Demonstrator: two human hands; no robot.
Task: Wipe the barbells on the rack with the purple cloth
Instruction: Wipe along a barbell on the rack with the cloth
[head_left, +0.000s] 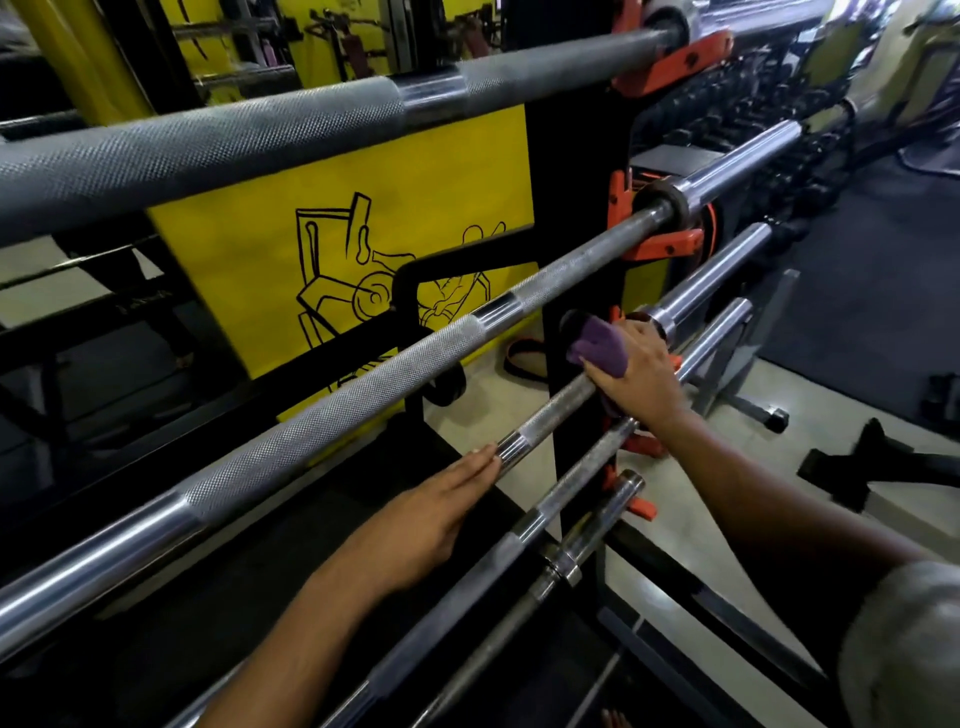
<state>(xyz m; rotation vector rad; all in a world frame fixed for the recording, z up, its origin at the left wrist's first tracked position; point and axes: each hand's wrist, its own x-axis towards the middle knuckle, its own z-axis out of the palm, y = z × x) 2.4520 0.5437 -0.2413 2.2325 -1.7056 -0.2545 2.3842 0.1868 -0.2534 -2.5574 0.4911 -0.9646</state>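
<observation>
- Right hand (641, 376) curls round the purple cloth (602, 345), wrapping it on the third barbell (550, 415) just beside the black rack post (569, 249)
- Left hand (441, 504) lies flat, fingers straight and together, fingertips touching that same bar lower down
- Two more barbells run above it, further bars below, orange hooks (665, 244) holding them

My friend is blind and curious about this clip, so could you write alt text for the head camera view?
A person's right hand presses a purple cloth around the third barbell down on a gym rack, wiping it. The left hand lies flat with straight fingers against the same bar, nearer the camera. Other steel barbells sit above and below, before a yellow panel.
</observation>
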